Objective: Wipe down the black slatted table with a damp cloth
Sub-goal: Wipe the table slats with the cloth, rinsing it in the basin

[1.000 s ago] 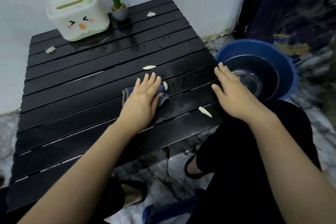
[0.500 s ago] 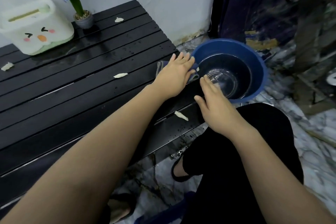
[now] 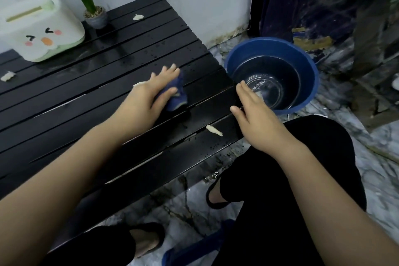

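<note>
my left hand (image 3: 151,93), flat on the blue cloth (image 3: 174,96), has pulled back from the counter (image 3: 86,101) edge after sweeping a scrap toward the basin (image 3: 306,67), while my open right hand (image 3: 254,110) rests at the edge, scraps remaining.

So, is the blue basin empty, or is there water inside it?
There is water in the basin: a shallow clear layer with ripples and glints covers its bottom. It is far from full.
</note>
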The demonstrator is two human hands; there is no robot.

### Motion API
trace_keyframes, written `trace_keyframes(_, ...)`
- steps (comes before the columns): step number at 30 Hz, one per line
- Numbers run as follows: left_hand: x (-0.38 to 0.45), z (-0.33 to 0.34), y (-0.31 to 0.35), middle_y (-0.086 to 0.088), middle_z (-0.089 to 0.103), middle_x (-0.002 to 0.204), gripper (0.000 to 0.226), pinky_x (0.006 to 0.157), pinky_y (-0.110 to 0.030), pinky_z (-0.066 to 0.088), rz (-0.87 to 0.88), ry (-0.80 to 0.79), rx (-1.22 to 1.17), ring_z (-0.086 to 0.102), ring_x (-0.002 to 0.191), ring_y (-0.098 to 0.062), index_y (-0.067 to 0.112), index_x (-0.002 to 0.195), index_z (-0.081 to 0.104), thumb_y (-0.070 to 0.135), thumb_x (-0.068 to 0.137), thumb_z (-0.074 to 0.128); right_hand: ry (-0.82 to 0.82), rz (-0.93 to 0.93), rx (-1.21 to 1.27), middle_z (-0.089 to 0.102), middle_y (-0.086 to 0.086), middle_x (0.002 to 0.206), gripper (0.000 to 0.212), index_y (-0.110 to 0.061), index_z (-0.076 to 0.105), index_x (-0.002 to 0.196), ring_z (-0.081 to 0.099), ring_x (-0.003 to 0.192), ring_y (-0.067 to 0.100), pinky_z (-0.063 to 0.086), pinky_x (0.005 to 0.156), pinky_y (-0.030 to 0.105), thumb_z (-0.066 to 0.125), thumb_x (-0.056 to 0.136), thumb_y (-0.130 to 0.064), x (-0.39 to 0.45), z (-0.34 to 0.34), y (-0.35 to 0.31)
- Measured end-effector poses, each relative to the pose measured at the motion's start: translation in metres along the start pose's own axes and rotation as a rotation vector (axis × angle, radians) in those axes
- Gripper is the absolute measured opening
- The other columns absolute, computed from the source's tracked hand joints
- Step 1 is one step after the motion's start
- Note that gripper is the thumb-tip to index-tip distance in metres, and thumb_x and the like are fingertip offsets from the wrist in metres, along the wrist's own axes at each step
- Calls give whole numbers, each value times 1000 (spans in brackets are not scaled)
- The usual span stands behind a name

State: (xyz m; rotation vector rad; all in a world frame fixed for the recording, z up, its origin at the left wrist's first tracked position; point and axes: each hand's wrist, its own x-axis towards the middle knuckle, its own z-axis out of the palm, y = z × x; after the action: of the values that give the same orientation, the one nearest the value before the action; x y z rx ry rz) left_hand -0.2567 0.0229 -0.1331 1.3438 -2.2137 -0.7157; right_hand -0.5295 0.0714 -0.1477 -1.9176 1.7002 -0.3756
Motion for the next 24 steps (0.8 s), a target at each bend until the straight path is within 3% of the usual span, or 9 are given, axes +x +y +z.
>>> trace_keyframes(3,-77,-13,-7,1,34,159,50,123,-37,19,4,-57,77,26,149,-16,10,149,38,27,103,42,6,10,16,7,2,167,61,-14,12,159,6,153,12,2,111,17,37,107,-33,0,0,1)
trace_keyframes(8,-140,3,4,-4,32,160,54,124,-37,15,77,-108,263,24,150,-19,9,149,37,29,99,43,10,6,9,9,3,167,60,-14,13,158,9,153,14,5,113,18,37,106,-33,-1,1,1)
trace_keyframes(16,-100,45,28,-9,31,159,54,122,-45,21,130,-105,383,23,150,-23,7,150,36,32,102,36,-2,14,-7,8,4,167,60,-15,13,158,8,153,17,7,115,24,36,106,-33,0,1,1)
trace_keyframes(24,-58,85,61,-23,47,146,53,118,-45,26,41,21,473,43,138,-37,-2,141,47,29,101,33,7,47,48,13,4,166,54,-12,15,158,9,152,13,5,113,17,33,108,-21,-7,-2,0)
